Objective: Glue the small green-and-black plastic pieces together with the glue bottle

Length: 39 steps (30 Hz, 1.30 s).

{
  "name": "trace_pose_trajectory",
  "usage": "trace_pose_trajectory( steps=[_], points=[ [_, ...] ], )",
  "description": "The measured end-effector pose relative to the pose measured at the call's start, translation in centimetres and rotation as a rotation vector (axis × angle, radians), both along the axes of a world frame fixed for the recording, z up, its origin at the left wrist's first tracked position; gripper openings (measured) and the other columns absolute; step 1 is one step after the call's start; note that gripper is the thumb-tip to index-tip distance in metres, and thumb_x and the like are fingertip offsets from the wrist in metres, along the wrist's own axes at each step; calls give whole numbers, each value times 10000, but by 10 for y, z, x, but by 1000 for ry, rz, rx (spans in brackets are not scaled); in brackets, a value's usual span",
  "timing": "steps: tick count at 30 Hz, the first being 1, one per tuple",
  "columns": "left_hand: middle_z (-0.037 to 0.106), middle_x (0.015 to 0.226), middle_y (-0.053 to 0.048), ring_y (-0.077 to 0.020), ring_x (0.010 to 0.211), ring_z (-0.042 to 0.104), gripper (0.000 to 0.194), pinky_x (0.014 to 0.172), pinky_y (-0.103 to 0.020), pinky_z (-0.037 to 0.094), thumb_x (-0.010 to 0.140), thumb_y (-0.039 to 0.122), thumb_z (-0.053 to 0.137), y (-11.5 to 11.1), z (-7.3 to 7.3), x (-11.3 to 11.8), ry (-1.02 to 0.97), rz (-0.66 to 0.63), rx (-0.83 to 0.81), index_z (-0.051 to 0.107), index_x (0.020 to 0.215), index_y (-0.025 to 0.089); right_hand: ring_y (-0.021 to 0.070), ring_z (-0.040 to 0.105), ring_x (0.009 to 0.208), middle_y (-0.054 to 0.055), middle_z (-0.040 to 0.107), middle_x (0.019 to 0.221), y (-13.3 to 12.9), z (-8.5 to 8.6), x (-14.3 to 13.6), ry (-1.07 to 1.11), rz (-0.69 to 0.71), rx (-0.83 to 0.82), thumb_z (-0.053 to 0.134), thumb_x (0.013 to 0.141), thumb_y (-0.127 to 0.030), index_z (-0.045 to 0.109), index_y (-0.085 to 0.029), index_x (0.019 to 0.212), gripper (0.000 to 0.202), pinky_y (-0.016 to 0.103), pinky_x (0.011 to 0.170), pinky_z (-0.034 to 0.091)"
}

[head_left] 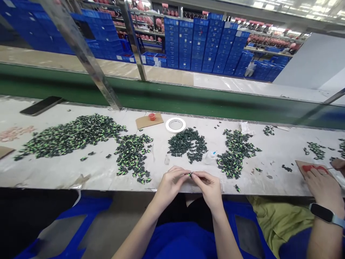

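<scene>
My left hand and my right hand meet at the table's front edge, fingertips pinched on one small dark part between them. Just beyond them lies a pile of small dark green parts. To its left sits a pile of black and bright-green parts, and a similar pile is on the right. A small clear bag with a blue tip rests between the middle and right piles. A white ring, like a tape roll, lies behind the middle pile.
A large green-black pile and a phone are at left. A red cap stands on cardboard. At right, a co-worker's hands are over a red item. Metal posts rise behind the table.
</scene>
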<state>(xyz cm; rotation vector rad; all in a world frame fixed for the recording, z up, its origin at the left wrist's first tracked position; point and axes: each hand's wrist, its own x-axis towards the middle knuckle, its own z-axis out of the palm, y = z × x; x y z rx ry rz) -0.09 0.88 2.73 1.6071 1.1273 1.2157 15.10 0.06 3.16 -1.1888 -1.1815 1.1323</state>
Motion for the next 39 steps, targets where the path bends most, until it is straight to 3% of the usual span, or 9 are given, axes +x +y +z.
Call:
trace_pose_trajectory(
  steps=[10,14,18,21,32,35,39],
  points=[
    [730,895,-80,-213,890,664,136,824,-351,545,817,225,630,-5,11,4,-39,4,-89,742,889,195,192,688,729,56,724,770,-4,-1,4,-222,-47,315,670,801,-232,741,-221,761,82,321,658,580],
    [719,906,-75,-208,903,660,136,837,-339,532,817,219,618,-5,13,7,-2,-12,-104,731,888,196,179,690,693,47,725,770,-3,1,11,-239,9,272,665,790,-216,736,-215,826,79,299,634,586],
    [706,881,-58,-208,896,656,129,840,-337,517,794,208,621,-3,19,5,47,-66,-106,726,869,208,163,696,670,32,726,774,-1,5,19,-201,85,186,677,754,-217,683,-194,1044,291,292,667,599],
    [705,881,-50,-207,887,658,124,841,-335,513,771,204,632,-1,22,4,57,-72,-130,707,869,206,156,689,684,17,708,755,1,7,21,-218,146,173,667,751,-220,641,-193,1092,343,286,683,591],
    [706,913,-60,-199,866,674,187,770,-297,522,753,228,630,-11,22,11,9,10,-273,658,932,183,139,652,627,-3,649,688,-5,-6,14,-186,67,156,659,717,-210,562,-212,923,227,236,587,554],
    [713,861,-42,-208,903,672,215,829,-323,501,777,217,608,-12,20,14,53,-36,-293,616,991,199,139,643,613,0,650,692,-6,-5,18,-247,101,185,638,732,-198,581,-214,928,205,239,577,552],
    [726,878,-23,-222,967,653,292,979,-411,408,816,251,607,-3,13,2,190,-86,-187,568,1105,233,152,647,639,27,673,757,-4,1,45,-452,161,256,610,776,-192,644,-209,866,98,261,600,552]
  ],
)
